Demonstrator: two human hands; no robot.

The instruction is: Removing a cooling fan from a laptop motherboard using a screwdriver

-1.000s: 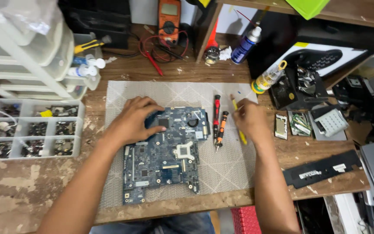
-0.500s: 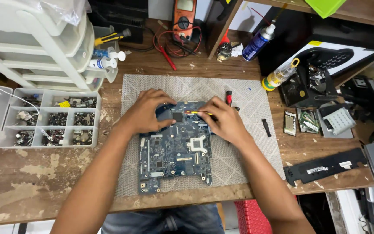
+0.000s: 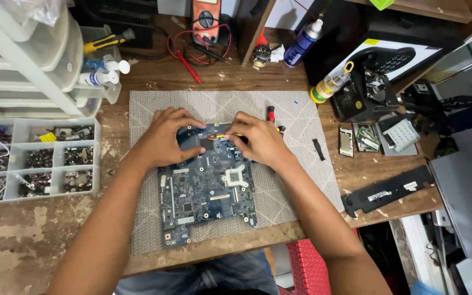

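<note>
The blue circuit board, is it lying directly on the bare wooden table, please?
No, the blue circuit board lies on a grey woven mat.

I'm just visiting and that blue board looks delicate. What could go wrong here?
The right hand works a thin yellow tool on the circuit board; a slip might scratch it. The left hand alone steadies the board, so it could shift on the mat.

Compartment box (image 3: 39,158) left; multimeter (image 3: 207,13), spray can (image 3: 303,43) behind mat.
</note>
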